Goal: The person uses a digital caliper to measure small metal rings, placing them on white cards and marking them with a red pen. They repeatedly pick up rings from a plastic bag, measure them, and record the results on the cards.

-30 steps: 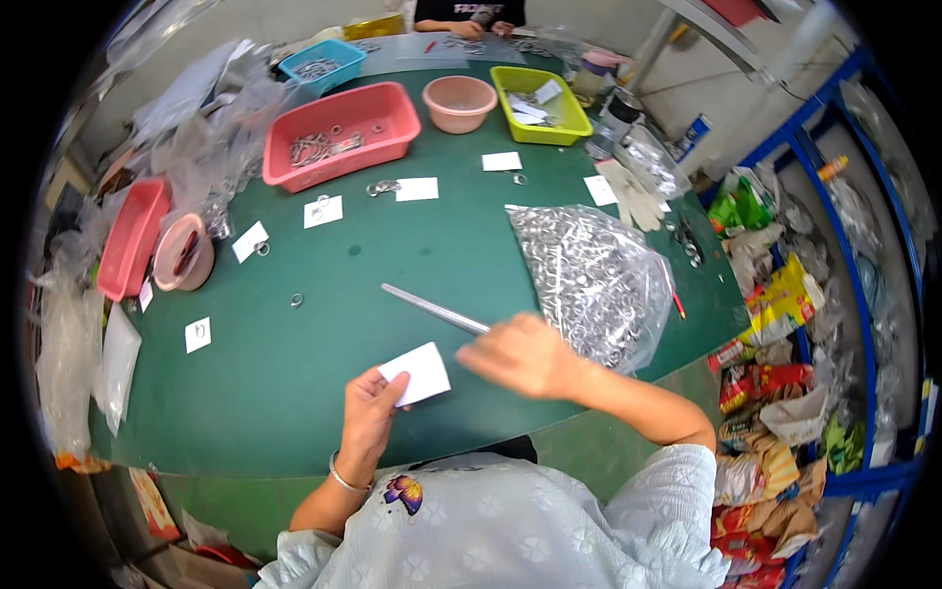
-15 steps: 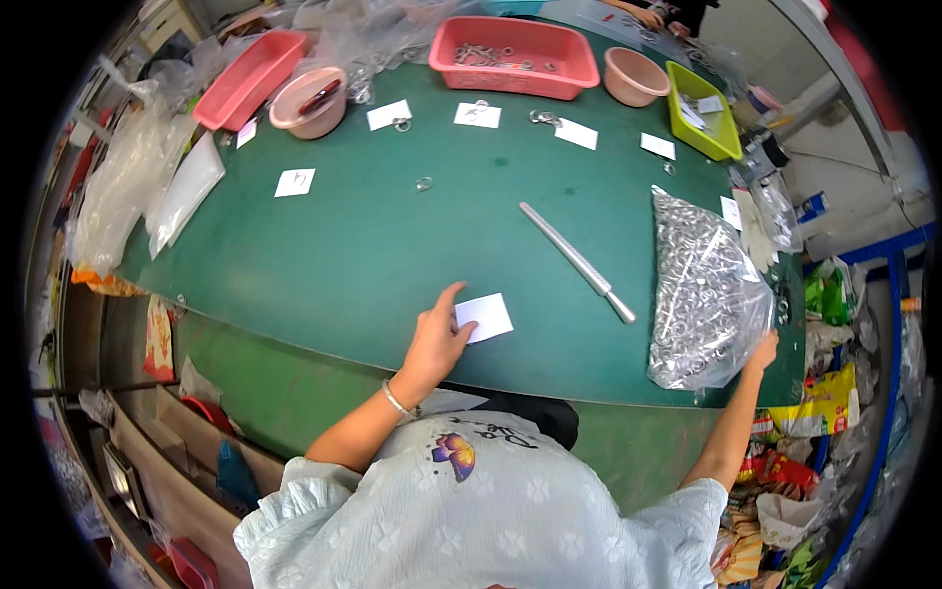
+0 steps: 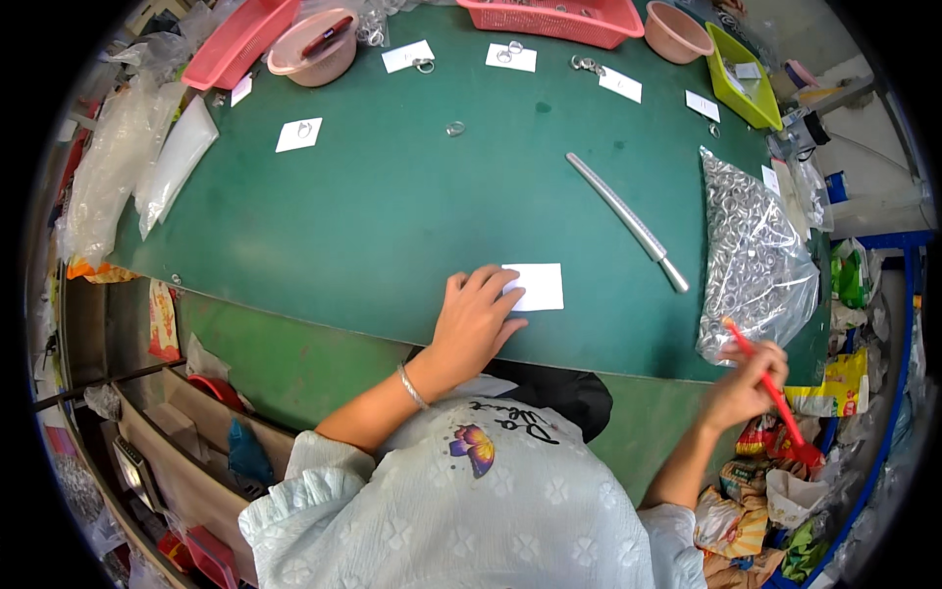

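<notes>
A blank white card (image 3: 543,287) lies flat near the table's front edge. My left hand (image 3: 475,316) rests over its left end, fingers apart and fingertips on the card. In my right hand (image 3: 748,386) is a slim red pen-like stick (image 3: 775,393) with a pale orange tip; its exact kind is unclear. That hand is just in front of a clear plastic bag (image 3: 754,260) full of silvery metal rings, and the stick's tip overlaps the bag in view. Left of the bag lies a silver ring-sizing mandrel (image 3: 626,218) with a smooth handle.
Far along the green table (image 3: 392,216) are white cards (image 3: 298,134) with rings on or beside them. One loose ring (image 3: 454,128) sits mid-table. Pink baskets (image 3: 240,44), a round pink bowl (image 3: 314,54) and a yellow-green basket (image 3: 743,79) line the far side. Plastic bags (image 3: 177,167) lie left.
My right hand has come away from the ring bag's edge and now holds the red stick. My left hand has settled further over the card. The whole view has shifted.
</notes>
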The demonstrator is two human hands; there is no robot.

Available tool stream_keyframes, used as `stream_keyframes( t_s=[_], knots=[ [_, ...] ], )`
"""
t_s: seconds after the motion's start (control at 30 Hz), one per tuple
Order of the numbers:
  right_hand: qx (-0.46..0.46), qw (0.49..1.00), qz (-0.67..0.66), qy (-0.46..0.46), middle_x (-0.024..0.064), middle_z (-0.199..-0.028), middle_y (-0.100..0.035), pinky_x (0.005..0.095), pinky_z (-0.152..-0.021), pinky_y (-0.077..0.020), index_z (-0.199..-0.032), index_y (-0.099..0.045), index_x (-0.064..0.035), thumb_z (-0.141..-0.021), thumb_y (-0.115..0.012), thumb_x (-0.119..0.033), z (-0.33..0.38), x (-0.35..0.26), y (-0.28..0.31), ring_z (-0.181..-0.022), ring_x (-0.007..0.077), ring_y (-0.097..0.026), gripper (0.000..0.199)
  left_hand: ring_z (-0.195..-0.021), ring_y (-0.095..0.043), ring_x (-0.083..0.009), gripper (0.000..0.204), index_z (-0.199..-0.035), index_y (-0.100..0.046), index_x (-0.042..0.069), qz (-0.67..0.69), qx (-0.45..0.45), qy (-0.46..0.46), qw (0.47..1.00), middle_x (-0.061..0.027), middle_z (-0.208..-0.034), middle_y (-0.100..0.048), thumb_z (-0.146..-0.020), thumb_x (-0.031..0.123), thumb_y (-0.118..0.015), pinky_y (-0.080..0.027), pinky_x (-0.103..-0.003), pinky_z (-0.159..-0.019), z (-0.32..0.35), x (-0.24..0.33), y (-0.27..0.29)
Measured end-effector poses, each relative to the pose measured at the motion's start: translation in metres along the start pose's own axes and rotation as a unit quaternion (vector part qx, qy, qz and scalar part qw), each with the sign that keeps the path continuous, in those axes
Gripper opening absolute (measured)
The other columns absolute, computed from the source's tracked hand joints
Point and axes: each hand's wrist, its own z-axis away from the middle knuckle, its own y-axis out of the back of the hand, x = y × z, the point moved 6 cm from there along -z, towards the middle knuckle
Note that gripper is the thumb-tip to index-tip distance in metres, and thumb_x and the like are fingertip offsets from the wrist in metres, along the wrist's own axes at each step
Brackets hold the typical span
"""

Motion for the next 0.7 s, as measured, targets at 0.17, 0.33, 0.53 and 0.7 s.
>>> stream_keyframes(
  t_s=[0.17,0.33,0.53,0.7],
  knots=[
    [-0.161,0.975,-0.101,-0.115,0.0125,-0.075,-0.053,0.0267,-0.059,-0.0453,-0.076,-0.051,0.0028,-0.094,-0.046,-0.016,0.058,-0.006,-0.078,-0.061,0.0188,-0.057,0.027,-0.097,-0.053,-0.0273,0.025,-0.094,-0.060,0.001,-0.009,-0.028,-0.078,0.997,-0.0119,-0.102,-0.057,-0.072,0.010,-0.068,-0.041,-0.039,-0.082,-0.007,-0.003,-0.006],
    [-0.163,0.951,-0.171,-0.198,0.0084,-0.067,-0.049,0.0242,-0.053,-0.0374,-0.071,-0.049,0.0015,-0.098,-0.039,-0.022,0.071,0.000,-0.087,-0.055,0.0136,-0.048,0.038,-0.091,-0.053,-0.0275,0.026,-0.090,-0.059,-0.003,-0.073,-0.078,-0.138,0.985,-0.0138,-0.097,-0.057,-0.068,0.008,-0.066,-0.043,-0.037,-0.083,-0.007,-0.003,-0.014],
    [-0.305,0.869,-0.093,-0.378,0.0036,-0.067,-0.051,0.0211,-0.041,-0.0317,-0.087,-0.057,0.0038,-0.098,-0.040,-0.022,0.084,-0.003,-0.120,-0.045,0.0063,-0.042,0.033,-0.086,-0.054,-0.0304,0.028,-0.084,-0.058,-0.009,-0.125,-0.097,-0.211,0.965,-0.0201,-0.091,-0.057,-0.059,0.003,-0.060,-0.045,-0.038,-0.084,-0.006,0.009,-0.012],
    [-0.375,0.841,-0.045,-0.388,0.0015,-0.072,-0.058,0.0210,-0.037,-0.0301,-0.103,-0.059,0.0048,-0.094,-0.049,-0.017,0.099,0.007,-0.128,-0.041,0.0027,-0.039,0.025,-0.070,-0.052,-0.0238,0.011,-0.063,-0.056,0.000,-0.214,0.022,-0.313,0.925,-0.0107,-0.066,-0.050,-0.056,0.007,-0.059,-0.044,-0.034,-0.071,-0.005,0.017,-0.012]
  ],
)
